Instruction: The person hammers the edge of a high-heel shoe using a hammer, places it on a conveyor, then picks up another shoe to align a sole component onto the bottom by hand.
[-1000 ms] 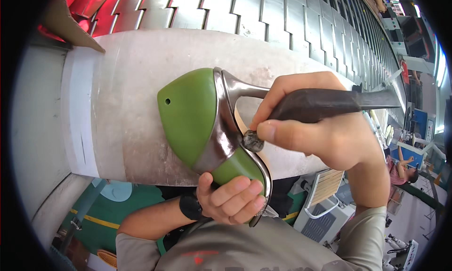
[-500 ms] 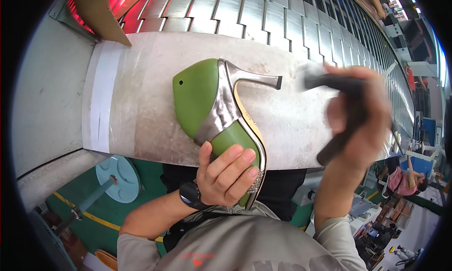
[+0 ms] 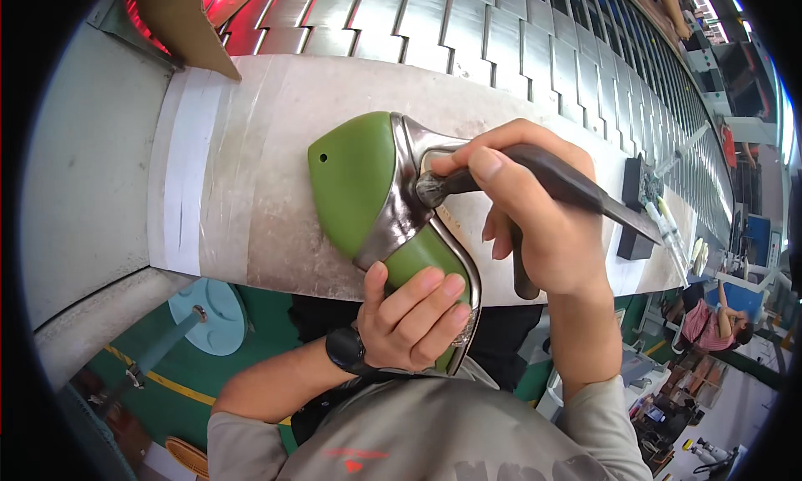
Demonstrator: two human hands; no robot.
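Note:
A high-heeled sandal (image 3: 409,198) with shiny pewter-coloured straps sits on a green shoe last (image 3: 352,176), lying on its side over the table's near edge. My left hand (image 3: 415,320) wraps around the toe end, fingers across the green last beside a glittery strap. My right hand (image 3: 547,218) grips dark-handled lasting pincers (image 3: 543,167), one handle reaching out to the right. Their rounded metal head rests on or very close to the pewter back strap, near the sole edge. Most of the heel is hidden behind my right hand.
The pale worktable (image 3: 276,188) runs along a metal slat conveyor (image 3: 426,30). A cardboard flap (image 3: 188,25) stands at far left. On the right lie a black block (image 3: 635,209) and white brush-like tools (image 3: 666,230). A blue round stool (image 3: 209,318) is below left; another person (image 3: 720,322) sits far right.
My right hand has swung left with the pincers, bringing their head down to the shoe's back strap. The black block and white tools now show. My left hand keeps its hold.

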